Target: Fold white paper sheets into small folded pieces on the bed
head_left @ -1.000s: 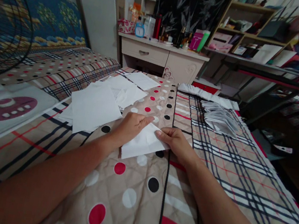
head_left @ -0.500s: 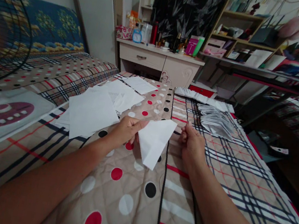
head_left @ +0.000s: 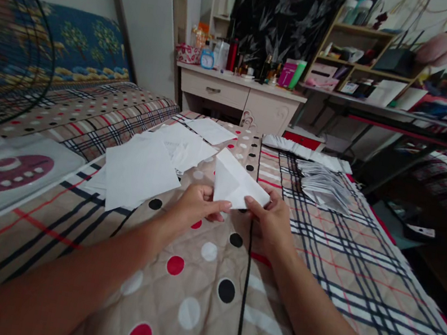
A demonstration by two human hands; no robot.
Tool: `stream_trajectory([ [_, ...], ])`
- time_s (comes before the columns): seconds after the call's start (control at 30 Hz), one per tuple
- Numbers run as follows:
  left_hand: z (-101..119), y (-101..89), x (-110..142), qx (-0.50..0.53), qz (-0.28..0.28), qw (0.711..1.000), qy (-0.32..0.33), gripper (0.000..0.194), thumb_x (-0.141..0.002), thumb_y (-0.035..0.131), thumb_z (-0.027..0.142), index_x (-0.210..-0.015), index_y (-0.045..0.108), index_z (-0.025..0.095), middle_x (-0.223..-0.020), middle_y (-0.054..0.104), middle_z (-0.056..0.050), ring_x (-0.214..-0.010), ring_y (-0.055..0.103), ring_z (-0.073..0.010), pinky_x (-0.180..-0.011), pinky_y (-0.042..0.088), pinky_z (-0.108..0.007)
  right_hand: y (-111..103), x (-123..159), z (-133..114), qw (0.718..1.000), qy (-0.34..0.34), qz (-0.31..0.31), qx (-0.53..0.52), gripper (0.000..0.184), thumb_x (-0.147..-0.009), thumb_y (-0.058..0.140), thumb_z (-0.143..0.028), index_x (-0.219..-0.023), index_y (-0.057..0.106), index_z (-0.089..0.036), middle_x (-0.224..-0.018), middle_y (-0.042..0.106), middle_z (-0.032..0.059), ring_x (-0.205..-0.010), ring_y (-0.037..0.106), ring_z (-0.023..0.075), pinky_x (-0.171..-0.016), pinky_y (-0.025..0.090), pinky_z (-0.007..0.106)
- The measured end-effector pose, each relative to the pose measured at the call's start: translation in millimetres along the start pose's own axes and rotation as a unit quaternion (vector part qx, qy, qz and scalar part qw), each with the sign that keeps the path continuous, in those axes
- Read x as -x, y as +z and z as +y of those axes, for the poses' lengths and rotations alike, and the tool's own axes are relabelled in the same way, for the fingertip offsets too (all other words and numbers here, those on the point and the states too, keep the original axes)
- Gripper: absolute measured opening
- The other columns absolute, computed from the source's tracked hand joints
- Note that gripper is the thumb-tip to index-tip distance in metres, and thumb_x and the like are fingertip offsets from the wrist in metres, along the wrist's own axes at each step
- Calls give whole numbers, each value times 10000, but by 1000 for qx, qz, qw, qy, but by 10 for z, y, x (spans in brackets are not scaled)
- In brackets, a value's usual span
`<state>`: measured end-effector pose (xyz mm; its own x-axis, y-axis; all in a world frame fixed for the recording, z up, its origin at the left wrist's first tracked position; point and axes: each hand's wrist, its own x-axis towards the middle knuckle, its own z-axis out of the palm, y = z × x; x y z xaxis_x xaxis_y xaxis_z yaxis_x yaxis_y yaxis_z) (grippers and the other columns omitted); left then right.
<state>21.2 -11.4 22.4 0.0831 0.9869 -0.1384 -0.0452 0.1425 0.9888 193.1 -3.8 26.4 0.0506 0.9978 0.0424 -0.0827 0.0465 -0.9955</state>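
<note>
A folded sheet of white paper [head_left: 236, 180] is held up between both hands over the patterned bedspread [head_left: 205, 279]. My left hand [head_left: 201, 203] pinches its lower left corner, thumb on the near face. At the right corner my right hand [head_left: 271, 215] grips the paper, its thumb also lying on top. Loose white sheets [head_left: 141, 168] lie overlapping to the left of my left hand. Beyond my right hand is a stack of folded papers [head_left: 323, 185], with a long row of folded white paper [head_left: 307, 152] behind it.
A fan [head_left: 9, 40] stands at the left edge, above a white plastic bag [head_left: 49, 155] with a purple print. Past the bed's far end are a white dresser [head_left: 215, 87] crowded with bottles and a shelf unit [head_left: 353, 60] on a desk.
My right hand, earlier apart from the paper, has taken hold of its right corner. The paper has been turned, its point no longer hanging down, and raised slightly.
</note>
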Motion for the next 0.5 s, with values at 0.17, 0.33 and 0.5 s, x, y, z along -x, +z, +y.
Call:
stream_trajectory([
  [0.17, 75, -132, -51, 0, 2, 1000, 1, 417, -566, 839, 330, -876, 662, 112, -753, 722, -62, -563, 624, -123, -518, 482, -222, -264, -125, -101, 983, 95, -153, 31, 541, -548, 840, -276, -996, 551, -186, -715, 610, -33, -512, 489, 80, -430, 334, 191],
  [0.33, 35, -293, -136, -145, 5, 989, 23, 479, -622, 794, 311, -1023, 596, 137, -609, 645, 15, -434, 535, -108, -454, 419, -224, -344, -142, -118, 965, 112, -172, 165, 432, -600, 795, -280, -951, 561, -189, -622, 578, -45, -458, 464, 91, -417, 331, 218],
  [0.5, -33, -301, -145, -460, 45, 861, 212, 503, -596, 833, 289, -1062, 656, 226, -830, 671, -15, -756, 630, -193, -711, 488, -316, -347, -174, -64, 874, -51, -104, 473, 337, -589, 796, -237, -902, 674, -212, -787, 673, 17, -667, 576, 167, -578, 392, 279],
])
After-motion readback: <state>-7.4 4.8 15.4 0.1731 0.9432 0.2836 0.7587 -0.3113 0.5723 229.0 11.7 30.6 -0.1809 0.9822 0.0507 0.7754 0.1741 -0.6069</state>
